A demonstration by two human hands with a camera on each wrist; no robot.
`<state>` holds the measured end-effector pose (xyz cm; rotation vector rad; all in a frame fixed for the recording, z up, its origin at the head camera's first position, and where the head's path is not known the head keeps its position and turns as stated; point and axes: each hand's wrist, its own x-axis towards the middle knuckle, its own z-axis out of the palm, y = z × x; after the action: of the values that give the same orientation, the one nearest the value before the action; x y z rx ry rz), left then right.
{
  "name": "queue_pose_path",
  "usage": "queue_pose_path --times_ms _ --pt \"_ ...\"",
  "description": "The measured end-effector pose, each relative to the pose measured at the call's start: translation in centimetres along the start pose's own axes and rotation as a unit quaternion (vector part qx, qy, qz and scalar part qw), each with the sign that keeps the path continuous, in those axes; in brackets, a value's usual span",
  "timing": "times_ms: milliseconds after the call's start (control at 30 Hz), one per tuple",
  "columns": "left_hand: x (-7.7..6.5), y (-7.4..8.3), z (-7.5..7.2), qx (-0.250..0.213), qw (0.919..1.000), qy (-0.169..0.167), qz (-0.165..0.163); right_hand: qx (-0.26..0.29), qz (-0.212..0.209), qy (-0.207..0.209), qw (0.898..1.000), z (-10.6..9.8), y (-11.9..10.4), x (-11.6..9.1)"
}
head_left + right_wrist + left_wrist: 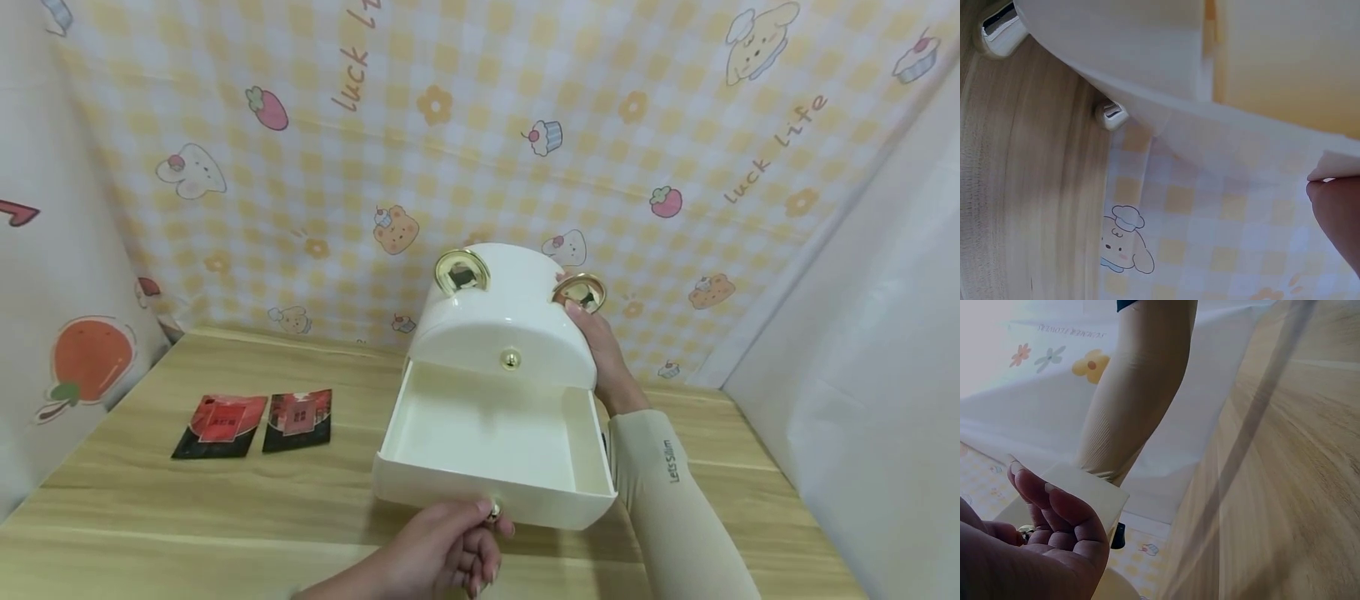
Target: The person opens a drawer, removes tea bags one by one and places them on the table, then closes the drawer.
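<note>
A glossy white drawer box [502, 337] with two round gold eyes stands on the table, its drawer [487, 433] pulled out and bare inside. My left hand [450, 546] pinches the small gold knob [495, 511] on the drawer front between thumb and finger. In the left wrist view the left hand [1054, 544] has its other fingers curled. My right hand [611, 358] holds the box's upper right side, thumb beside the right gold eye [581, 292]; its other fingers are mostly hidden. Part of that hand [1338, 215] touches the box's edge in the right wrist view.
Two red-and-black packets [225, 425] [298, 419] lie side by side on the wooden table [247, 517], left of the box. A yellow checked cloth [487, 167] hangs close behind the box. White curtains [862, 333] border both sides. Shiny metallic feet [1110, 115] support the box.
</note>
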<state>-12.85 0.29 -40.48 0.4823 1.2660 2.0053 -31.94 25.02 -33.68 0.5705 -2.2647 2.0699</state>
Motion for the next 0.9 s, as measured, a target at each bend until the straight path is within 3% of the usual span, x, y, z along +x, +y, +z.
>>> queue_pose_path --times_ms 300,633,900 --pt "0.6 0.4 0.0 0.021 0.9993 0.032 -0.001 0.009 -0.012 -0.010 1.000 0.0 -0.1 0.0" --pt "1.0 1.2 -0.4 0.040 0.9962 0.076 -0.014 0.002 0.005 -0.001 1.000 0.0 0.0 0.1" --pt "1.6 1.9 -0.5 0.046 0.9950 0.087 -0.014 -0.018 -0.006 0.001 1.000 -0.1 0.0 0.0"
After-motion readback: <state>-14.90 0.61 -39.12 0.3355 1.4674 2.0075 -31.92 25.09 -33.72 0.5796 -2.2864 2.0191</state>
